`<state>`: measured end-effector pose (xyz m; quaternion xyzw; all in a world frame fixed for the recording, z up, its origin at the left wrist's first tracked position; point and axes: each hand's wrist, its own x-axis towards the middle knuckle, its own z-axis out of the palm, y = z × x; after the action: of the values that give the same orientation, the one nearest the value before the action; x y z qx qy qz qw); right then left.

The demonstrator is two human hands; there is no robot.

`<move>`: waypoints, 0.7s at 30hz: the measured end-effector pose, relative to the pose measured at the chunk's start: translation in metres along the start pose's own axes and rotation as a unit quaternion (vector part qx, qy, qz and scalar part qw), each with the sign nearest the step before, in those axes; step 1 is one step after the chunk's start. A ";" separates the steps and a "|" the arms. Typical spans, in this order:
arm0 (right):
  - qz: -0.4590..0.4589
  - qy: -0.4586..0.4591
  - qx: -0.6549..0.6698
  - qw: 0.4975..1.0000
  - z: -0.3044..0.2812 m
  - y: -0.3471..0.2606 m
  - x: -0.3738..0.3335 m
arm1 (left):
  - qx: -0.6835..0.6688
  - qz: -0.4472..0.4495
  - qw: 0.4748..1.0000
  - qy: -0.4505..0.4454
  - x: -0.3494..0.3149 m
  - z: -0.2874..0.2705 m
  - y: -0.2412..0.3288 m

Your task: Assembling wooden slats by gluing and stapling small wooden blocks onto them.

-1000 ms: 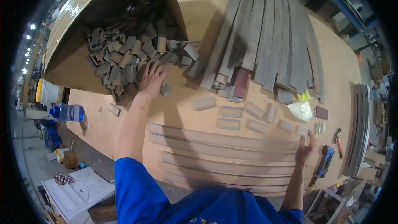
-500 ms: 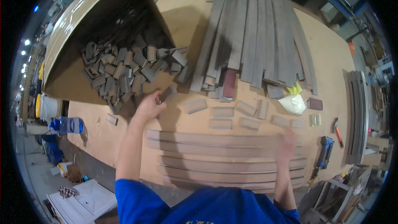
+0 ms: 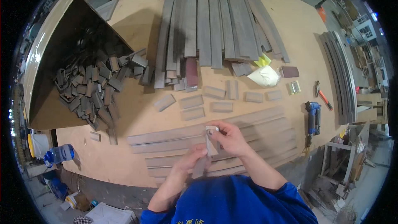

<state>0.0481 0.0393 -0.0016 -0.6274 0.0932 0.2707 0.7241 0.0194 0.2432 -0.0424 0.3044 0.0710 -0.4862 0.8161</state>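
From the head camera, both hands meet low in the middle of the picture, above a row of long grey-brown wooden slats [image 3: 248, 128] laid side by side along the near edge of the broad tan plywood worktable [image 3: 137, 20]. The left hand [image 3: 191, 160] and the right hand [image 3: 229, 140] share one short grey wooden block [image 3: 206, 154], held roughly upright and slightly tilted. The left fingers are closed on its lower part, and the right fingers are curled on its upper end with the thumb pressed to its pale face. The block hangs just above the slats, clear of them as far as can be told.

Beyond the hands, several more short grey wooden pieces [image 3: 215, 99] lie loose and flat on the table. To the left, a large brown cardboard box [image 3: 54, 45] lies on its side with a heap of small dark wooden offcuts [image 3: 95, 89] spilling from its mouth. A stack of long dark planks [image 3: 215, 16] fans out at the far side. To the right lie a crumpled white bag [image 3: 265, 76], a blue nail gun [image 3: 313, 117] and a red-handled tool [image 3: 322, 95]. A clear plastic water bottle [image 3: 59, 154] sits below the table's left edge.
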 end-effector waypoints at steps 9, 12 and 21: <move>-0.055 0.043 0.113 0.991 -0.023 -0.001 -0.019 | 0.400 0.020 0.904 0.152 0.007 0.036 0.022; 0.036 0.017 0.233 0.972 -0.030 -0.005 -0.021 | 0.417 -0.007 0.894 0.165 0.005 0.043 0.030; -0.007 0.074 0.031 0.997 -0.021 -0.014 -0.019 | 0.484 -0.005 0.859 0.168 0.001 0.057 0.037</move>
<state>0.0434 0.0128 0.0158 -0.6239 0.1504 0.2151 0.7361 0.0407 0.2232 0.0187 0.7376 -0.0357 -0.4045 0.5395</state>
